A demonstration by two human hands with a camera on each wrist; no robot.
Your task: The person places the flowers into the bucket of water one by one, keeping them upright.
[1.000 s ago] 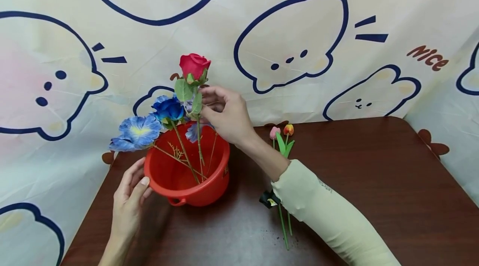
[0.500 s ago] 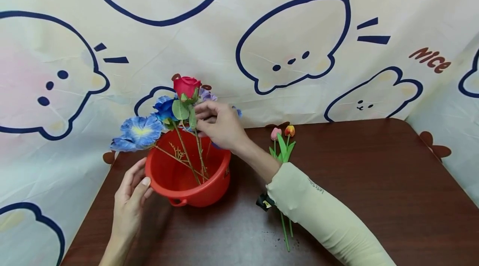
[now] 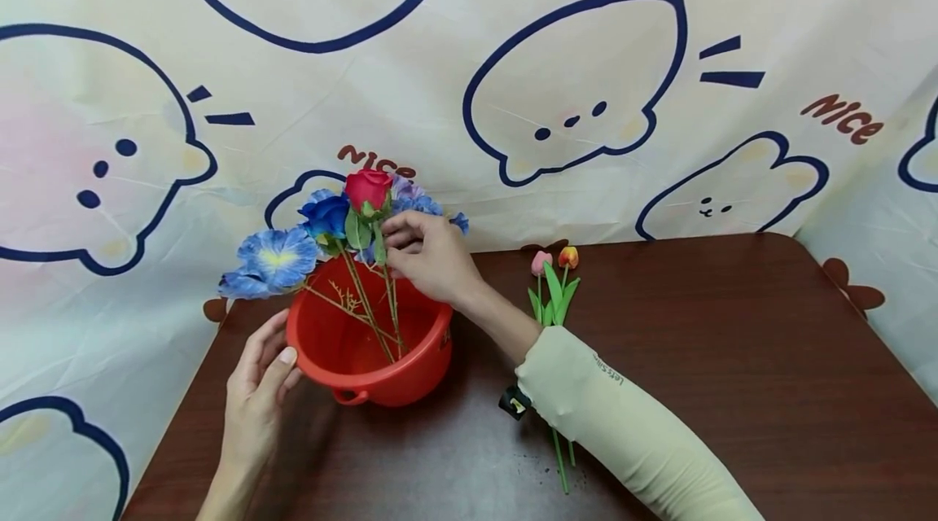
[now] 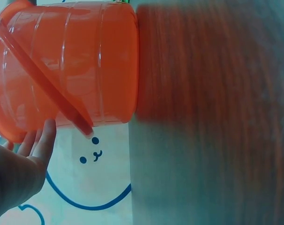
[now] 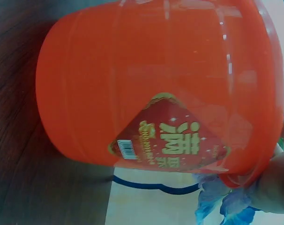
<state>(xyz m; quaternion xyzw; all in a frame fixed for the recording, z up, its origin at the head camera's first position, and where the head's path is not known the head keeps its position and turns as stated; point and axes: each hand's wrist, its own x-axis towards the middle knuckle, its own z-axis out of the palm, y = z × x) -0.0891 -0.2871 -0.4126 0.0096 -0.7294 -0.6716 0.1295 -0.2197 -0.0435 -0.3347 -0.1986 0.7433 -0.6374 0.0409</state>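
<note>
A red plastic bucket (image 3: 399,387) stands tilted slightly in the head view, holding several artificial flowers. My left hand (image 3: 252,399) grips its left rim, thumb on the edge. Over the mouth, my right hand (image 3: 436,260) pinches the stem of a red rose (image 3: 368,189) just below its leaves; the fingertips are partly hidden. A dark blue rose (image 3: 326,216) and a light blue flower (image 3: 274,259) lean left. More blue and purple blooms (image 3: 414,199) show behind the right hand. In the right wrist view, a gold-lettered label (image 5: 172,136) is on the bucket wall.
On the brown table (image 3: 733,358), a pink tulip (image 3: 541,263) and an orange tulip (image 3: 567,258) lie right of the bucket, stems partly under the right sleeve (image 3: 623,415). A small black object (image 3: 515,403) shows by the cuff. A printed cloth (image 3: 410,81) hangs behind.
My right hand has come down with the red rose, its stem sinking deeper into the bucket. Purple and blue blooms behind are now more visible. My left hand stays on the rim.
</note>
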